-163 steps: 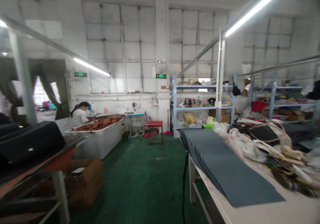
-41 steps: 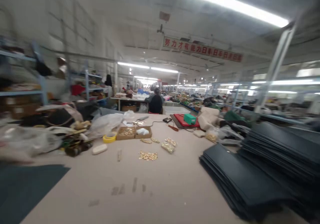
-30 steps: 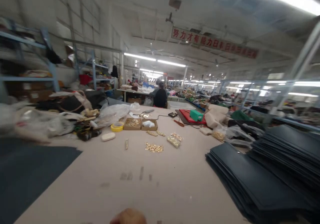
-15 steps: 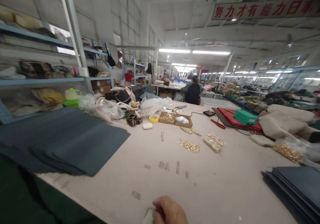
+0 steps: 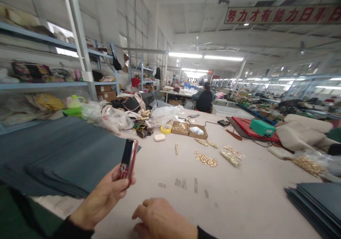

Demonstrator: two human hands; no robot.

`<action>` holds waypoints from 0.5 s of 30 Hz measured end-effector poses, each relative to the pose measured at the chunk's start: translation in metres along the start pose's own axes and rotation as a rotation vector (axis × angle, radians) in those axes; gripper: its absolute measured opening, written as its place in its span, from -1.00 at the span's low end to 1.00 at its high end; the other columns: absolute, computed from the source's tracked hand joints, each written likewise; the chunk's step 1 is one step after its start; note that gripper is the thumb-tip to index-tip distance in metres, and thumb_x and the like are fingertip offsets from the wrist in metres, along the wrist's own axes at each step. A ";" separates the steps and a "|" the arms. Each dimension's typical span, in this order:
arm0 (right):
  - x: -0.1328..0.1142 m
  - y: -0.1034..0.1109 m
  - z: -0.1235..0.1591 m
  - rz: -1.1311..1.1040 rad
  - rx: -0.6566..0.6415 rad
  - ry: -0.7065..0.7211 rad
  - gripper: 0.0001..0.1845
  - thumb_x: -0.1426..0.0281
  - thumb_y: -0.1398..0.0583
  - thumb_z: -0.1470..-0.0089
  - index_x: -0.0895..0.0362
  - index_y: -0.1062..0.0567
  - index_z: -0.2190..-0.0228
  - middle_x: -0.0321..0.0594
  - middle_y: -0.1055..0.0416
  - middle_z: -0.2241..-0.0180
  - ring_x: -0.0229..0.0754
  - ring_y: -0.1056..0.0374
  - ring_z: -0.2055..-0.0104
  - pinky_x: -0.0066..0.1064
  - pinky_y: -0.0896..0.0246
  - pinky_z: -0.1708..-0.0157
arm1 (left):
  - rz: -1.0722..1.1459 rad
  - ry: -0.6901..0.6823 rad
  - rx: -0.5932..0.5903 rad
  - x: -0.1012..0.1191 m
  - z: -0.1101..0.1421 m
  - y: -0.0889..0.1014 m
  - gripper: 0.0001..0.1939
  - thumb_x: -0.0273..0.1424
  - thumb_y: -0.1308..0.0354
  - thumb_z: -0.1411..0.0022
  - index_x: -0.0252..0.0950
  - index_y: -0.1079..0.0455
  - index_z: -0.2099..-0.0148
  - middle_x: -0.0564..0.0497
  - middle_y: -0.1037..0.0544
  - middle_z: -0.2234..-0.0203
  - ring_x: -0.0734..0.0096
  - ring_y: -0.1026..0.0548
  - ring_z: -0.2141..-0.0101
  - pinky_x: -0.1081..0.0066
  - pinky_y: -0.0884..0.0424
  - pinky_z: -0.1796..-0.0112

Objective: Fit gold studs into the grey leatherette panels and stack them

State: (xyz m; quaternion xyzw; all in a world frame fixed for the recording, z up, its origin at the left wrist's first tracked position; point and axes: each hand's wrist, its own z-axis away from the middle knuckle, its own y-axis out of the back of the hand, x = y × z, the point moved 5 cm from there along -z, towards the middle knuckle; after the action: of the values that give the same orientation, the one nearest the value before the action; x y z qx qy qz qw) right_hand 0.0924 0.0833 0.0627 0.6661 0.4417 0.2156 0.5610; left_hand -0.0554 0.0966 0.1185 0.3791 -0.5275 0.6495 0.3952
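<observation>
My left hand [image 5: 108, 193] is closed round a slim red phone [image 5: 128, 162], held upright above the table. A dark panel fills its upper front, and red with pale marks shows lower down. To the right, my right hand [image 5: 160, 217] hovers low at the near side of the table [image 5: 229, 210]. Its fingers are loosely bent, with thumb and forefinger apart and nothing visible between them. Beyond both hands lie a loose pile of small gold metal pieces [image 5: 206, 158], a short gold row [image 5: 176, 148] and a clear bag of gold pieces [image 5: 230, 157].
Dark sheets [image 5: 66, 153] are stacked left, with another stack [image 5: 317, 203] at right. Further back are yellow tape [image 5: 166, 128], a white block [image 5: 159, 137], small cardboard boxes [image 5: 180, 128] and a green box [image 5: 262, 128]. A person [image 5: 204, 97] sits beyond the table.
My left hand has come into view with the phone. My right hand has moved left, and the pale thing beside it no longer shows. The view has shifted slightly.
</observation>
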 end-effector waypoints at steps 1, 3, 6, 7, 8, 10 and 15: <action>0.004 -0.002 -0.007 -0.005 0.074 0.037 -0.81 0.37 -0.29 0.02 0.05 -0.55 0.27 -0.30 -0.52 0.44 -0.21 -0.40 0.46 -0.50 -0.23 0.45 | 0.020 -0.003 -0.049 -0.004 -0.019 -0.019 -0.55 -0.52 -0.48 0.26 -0.25 -0.43 0.26 0.05 -0.54 0.44 0.44 -0.54 0.42 0.65 -0.31 0.60; 0.015 -0.011 -0.019 -0.046 0.179 0.091 -0.90 0.42 -0.23 0.00 0.07 -0.51 0.35 -0.33 -0.48 0.47 -0.24 -0.37 0.46 -0.51 -0.21 0.42 | 0.062 -0.018 -0.119 -0.013 -0.054 -0.055 -0.52 -0.53 -0.48 0.26 -0.27 -0.40 0.24 0.05 -0.54 0.45 0.44 -0.56 0.39 0.69 -0.30 0.60; 0.043 -0.024 -0.030 -0.186 0.266 -0.005 -0.91 0.49 -0.14 0.05 0.12 -0.44 0.43 -0.28 -0.45 0.48 -0.26 -0.31 0.49 -0.51 -0.15 0.45 | 0.100 -0.024 -0.146 -0.034 -0.096 -0.088 -0.46 -0.52 -0.47 0.24 -0.29 -0.37 0.16 0.03 -0.55 0.44 0.40 -0.57 0.34 0.69 -0.35 0.56; 0.053 -0.027 -0.031 -0.239 0.283 -0.062 -0.90 0.51 -0.11 0.08 0.13 -0.42 0.45 -0.26 -0.44 0.48 -0.27 -0.29 0.51 -0.51 -0.12 0.47 | 0.111 -0.024 -0.145 -0.041 -0.108 -0.094 -0.45 -0.51 -0.47 0.24 -0.29 -0.36 0.15 0.03 -0.55 0.43 0.38 -0.58 0.33 0.67 -0.37 0.55; 0.060 -0.029 -0.031 -0.293 0.294 -0.109 -0.88 0.53 -0.09 0.11 0.14 -0.40 0.47 -0.25 -0.44 0.48 -0.27 -0.28 0.52 -0.51 -0.10 0.49 | 0.122 -0.025 -0.142 -0.048 -0.118 -0.098 -0.44 -0.51 -0.47 0.23 -0.29 -0.35 0.14 0.02 -0.55 0.42 0.37 -0.58 0.33 0.66 -0.39 0.54; 0.069 -0.029 -0.031 -0.403 0.303 -0.148 -0.86 0.54 -0.05 0.15 0.13 -0.37 0.49 -0.24 -0.43 0.48 -0.27 -0.26 0.52 -0.50 -0.08 0.50 | 0.139 -0.029 -0.135 -0.060 -0.136 -0.102 -0.43 -0.51 -0.47 0.21 -0.29 -0.35 0.11 0.00 -0.55 0.40 0.36 -0.57 0.32 0.62 -0.42 0.52; 0.078 -0.035 -0.028 -0.527 0.306 -0.230 -0.85 0.52 -0.03 0.15 0.11 -0.37 0.48 -0.23 -0.42 0.47 -0.24 -0.29 0.47 -0.48 -0.09 0.46 | 0.140 -0.055 -0.106 -0.074 -0.165 -0.099 -0.45 -0.44 -0.45 0.14 -0.29 -0.33 0.07 0.02 -0.53 0.39 0.42 -0.55 0.36 0.60 -0.44 0.50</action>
State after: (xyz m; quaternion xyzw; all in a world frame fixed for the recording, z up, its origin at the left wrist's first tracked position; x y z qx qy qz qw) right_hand 0.0986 0.1632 0.0217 0.6255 0.5599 -0.0827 0.5371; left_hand 0.0519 0.2635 0.0639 0.3375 -0.5969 0.6361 0.3538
